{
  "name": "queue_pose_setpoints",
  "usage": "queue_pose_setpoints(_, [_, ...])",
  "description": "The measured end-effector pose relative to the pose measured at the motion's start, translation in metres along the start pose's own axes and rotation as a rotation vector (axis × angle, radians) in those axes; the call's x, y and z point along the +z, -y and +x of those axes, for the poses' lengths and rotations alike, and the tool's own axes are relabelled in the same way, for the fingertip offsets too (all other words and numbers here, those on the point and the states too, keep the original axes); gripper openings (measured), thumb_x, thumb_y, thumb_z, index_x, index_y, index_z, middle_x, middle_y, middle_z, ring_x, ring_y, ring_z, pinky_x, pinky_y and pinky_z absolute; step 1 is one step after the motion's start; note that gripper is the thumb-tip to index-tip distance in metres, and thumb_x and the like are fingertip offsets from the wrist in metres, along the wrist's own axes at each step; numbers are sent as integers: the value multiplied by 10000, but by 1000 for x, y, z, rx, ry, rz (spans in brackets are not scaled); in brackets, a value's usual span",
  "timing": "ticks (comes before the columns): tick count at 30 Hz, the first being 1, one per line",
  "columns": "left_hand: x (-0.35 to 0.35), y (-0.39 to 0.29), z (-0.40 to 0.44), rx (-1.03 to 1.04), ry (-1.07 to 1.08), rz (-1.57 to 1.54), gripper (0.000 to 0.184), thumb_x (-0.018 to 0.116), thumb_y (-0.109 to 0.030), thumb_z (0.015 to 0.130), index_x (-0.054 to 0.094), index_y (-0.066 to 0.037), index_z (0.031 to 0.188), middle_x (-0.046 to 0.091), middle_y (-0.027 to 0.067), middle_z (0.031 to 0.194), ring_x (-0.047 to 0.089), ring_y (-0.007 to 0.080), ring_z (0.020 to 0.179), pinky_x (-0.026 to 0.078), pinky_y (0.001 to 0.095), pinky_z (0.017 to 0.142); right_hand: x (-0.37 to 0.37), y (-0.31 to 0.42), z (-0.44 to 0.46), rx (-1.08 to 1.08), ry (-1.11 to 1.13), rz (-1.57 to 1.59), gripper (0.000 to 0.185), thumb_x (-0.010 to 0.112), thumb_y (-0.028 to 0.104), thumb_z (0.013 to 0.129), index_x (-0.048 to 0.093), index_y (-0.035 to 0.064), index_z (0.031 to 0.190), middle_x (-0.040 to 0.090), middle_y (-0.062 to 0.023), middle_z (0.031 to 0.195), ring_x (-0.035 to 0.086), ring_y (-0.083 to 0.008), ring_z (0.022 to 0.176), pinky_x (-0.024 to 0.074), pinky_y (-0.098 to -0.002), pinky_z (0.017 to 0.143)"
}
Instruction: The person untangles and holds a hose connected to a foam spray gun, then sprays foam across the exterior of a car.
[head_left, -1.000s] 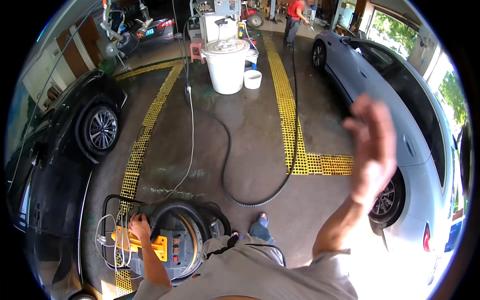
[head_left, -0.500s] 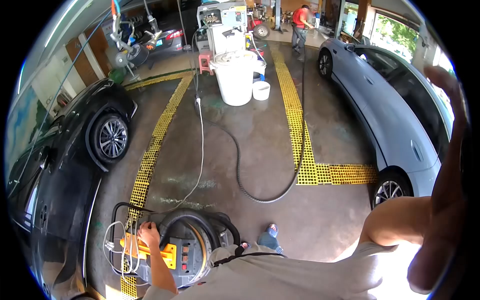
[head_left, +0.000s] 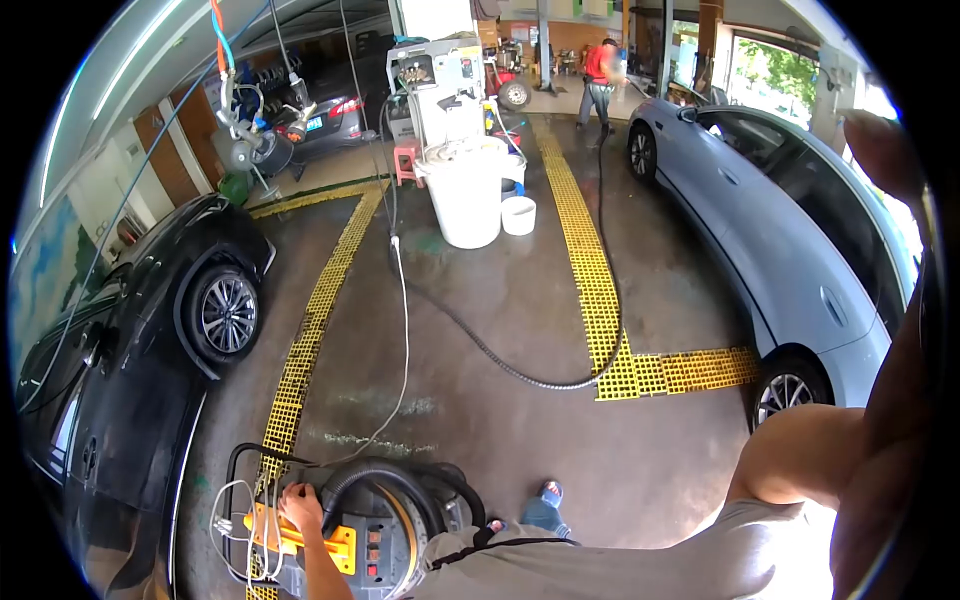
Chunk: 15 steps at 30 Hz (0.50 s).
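My left hand (head_left: 301,508) is closed round the yellow handle (head_left: 342,545) on top of a grey and black wet-dry vacuum cleaner (head_left: 385,530). Beside it, loops of white power cord (head_left: 262,530) hang over the handle. Small switches sit on the vacuum's top, just right of the handle. A thick black hose (head_left: 365,470) curls over the machine. At the right edge, my right arm is bent up close to the camera. Part of my right hand (head_left: 885,150) shows there, dark and cropped, so its grip is unclear.
A black car (head_left: 130,380) stands left, a light blue car (head_left: 770,220) right. Yellow floor grating (head_left: 580,250) borders the bay. A black hose (head_left: 500,362) and a white cord (head_left: 405,350) cross the floor. Ahead are a white bin (head_left: 465,200) and a person in red (head_left: 600,75).
The view has tilted upward slightly, so the vacuum and my left hand sit lower in the picture. The left hand stays on the handle. The person in red has shifted posture slightly.
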<state>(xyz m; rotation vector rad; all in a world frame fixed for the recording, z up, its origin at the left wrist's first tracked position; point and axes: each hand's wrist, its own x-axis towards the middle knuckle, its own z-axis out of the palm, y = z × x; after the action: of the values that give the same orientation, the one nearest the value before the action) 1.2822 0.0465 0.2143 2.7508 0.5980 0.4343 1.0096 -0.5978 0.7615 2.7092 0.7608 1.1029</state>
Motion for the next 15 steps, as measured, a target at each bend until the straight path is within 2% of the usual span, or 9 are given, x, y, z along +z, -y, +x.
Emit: queue_pose_setpoints(15, [-6,-6,-5,31,-17,-75,264,657,-281,851,771,-65,950,680,66,1215,559,309,1164,309,449,1104,14,15,2,-3,-56,-77,622,545,414,990,447,5,1449,502,-244,1433,496,-422,1317,405,-575,1080])
